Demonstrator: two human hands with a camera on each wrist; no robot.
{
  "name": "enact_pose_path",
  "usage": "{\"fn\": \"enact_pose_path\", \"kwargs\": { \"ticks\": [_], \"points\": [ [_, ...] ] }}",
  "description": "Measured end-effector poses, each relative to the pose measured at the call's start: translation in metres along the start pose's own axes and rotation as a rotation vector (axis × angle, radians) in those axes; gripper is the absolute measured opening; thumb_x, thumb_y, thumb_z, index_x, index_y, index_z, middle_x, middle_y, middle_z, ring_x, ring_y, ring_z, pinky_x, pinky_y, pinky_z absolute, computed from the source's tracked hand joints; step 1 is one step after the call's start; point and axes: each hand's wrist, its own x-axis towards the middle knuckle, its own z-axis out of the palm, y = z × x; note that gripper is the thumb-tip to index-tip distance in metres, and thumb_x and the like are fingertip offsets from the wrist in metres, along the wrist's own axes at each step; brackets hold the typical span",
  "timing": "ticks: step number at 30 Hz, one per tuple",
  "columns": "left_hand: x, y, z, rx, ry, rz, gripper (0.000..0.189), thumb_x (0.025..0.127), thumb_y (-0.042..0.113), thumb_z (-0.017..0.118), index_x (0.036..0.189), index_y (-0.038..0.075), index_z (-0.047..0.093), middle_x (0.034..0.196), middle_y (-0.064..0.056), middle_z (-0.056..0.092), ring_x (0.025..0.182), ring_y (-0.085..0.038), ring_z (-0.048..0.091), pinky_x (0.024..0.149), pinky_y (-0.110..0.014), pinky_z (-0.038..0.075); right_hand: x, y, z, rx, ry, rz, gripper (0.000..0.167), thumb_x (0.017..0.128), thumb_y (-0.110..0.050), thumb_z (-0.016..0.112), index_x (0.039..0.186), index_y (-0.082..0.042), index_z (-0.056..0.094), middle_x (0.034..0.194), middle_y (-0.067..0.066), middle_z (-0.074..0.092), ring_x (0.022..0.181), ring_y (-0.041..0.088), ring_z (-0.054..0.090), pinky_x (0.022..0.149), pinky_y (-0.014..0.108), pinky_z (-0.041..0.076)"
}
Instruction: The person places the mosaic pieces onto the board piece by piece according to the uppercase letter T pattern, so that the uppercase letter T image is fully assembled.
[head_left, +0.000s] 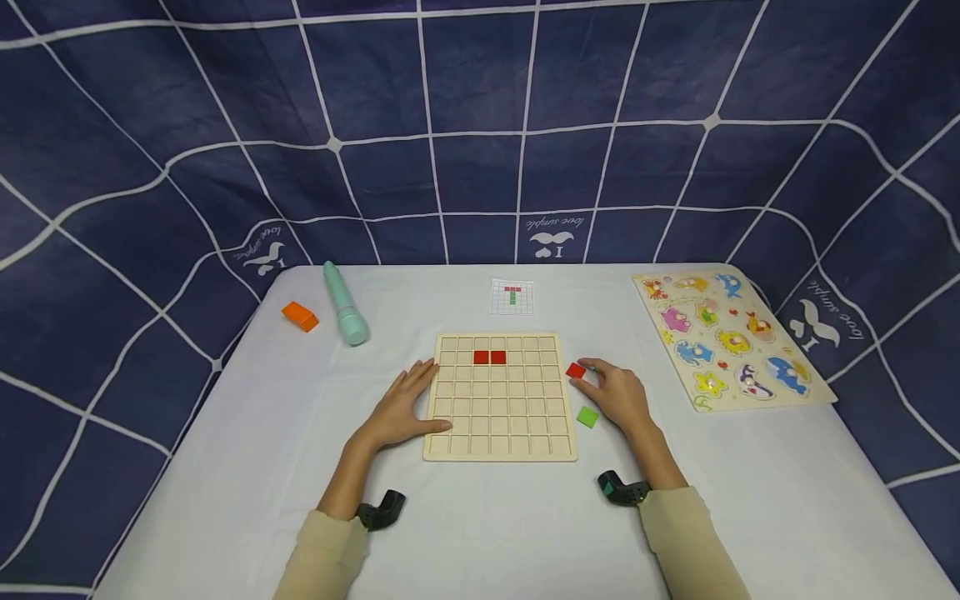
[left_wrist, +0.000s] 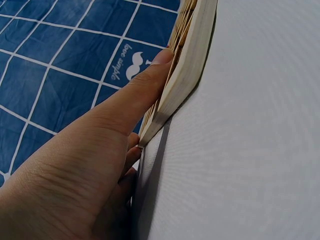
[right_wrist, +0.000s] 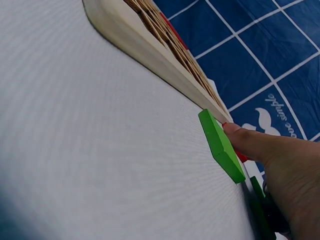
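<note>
Left hand (head_left: 399,412), fingers outstretched, is likely steadying the board (head_left: 508,425) at nine o'clock; right hand (head_left: 621,397) is pinching a red tile (head_left: 575,371) at three.

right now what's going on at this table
A person's left hand rests at the left edge of a wooden grid board, while the right hand holds a red tile just off its right edge. Two red tiles already sit side by side on the board. A green tile lies beside it, and a small pattern card lies beyond.
</note>
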Motion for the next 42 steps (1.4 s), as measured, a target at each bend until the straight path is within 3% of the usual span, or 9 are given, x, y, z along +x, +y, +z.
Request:
{"fn": "enact_pose_path", "kwargs": {
  "ticks": [9, 21, 33, 42],
  "points": [
    [0.000, 0.000, 0.000, 0.002, 0.015, 0.016, 0.107, 0.067, 0.062, 0.071, 0.147, 0.009, 0.024, 0.152, -0.006, 0.020, 0.140, -0.023, 0.010, 0.113, -0.041, 0.005, 0.001, 0.000, -0.002, 0.005, -0.019, 0.023, 0.036, 0.078, -0.029, 0.074, 0.106, -0.007, 0.068, 0.051, -0.002, 0.038, 0.044, 0.012, 0.032, 0.040, 0.025, 0.024],
    [-0.001, 0.001, 0.000, -0.009, 0.010, 0.011, 0.106, 0.066, 0.059, 0.073, 0.147, 0.010, 0.025, 0.152, -0.005, 0.020, 0.140, -0.023, 0.010, 0.113, -0.041, 0.005, 0.009, -0.016, -0.008, 0.023, 0.047, -0.061, 0.033, 0.080, -0.031, 0.072, 0.105, -0.010, 0.069, 0.049, -0.005, 0.034, 0.043, 0.010, 0.028, 0.039, 0.026, 0.022],
    [-0.001, 0.002, 0.000, 0.001, 0.017, 0.014, 0.107, 0.066, 0.060, 0.073, 0.147, 0.009, 0.024, 0.152, -0.006, 0.020, 0.140, -0.024, 0.011, 0.113, -0.042, 0.006, 0.034, -0.056, 0.017, 0.079, -0.085, -0.117, 0.035, 0.086, -0.034, 0.066, 0.114, -0.013, 0.067, 0.045, -0.005, 0.033, 0.041, 0.008, 0.027, 0.039, 0.024, 0.023],
    [-0.001, 0.001, -0.001, -0.005, 0.006, 0.014, 0.106, 0.067, 0.058, 0.073, 0.147, 0.010, 0.023, 0.152, -0.005, 0.019, 0.140, -0.023, 0.010, 0.113, -0.041, 0.005, 0.042, -0.070, 0.035, 0.096, -0.142, -0.127, 0.034, 0.086, -0.033, 0.066, 0.115, -0.014, 0.067, 0.045, -0.006, 0.034, 0.043, 0.008, 0.029, 0.041, 0.025, 0.024]
  ]
}}
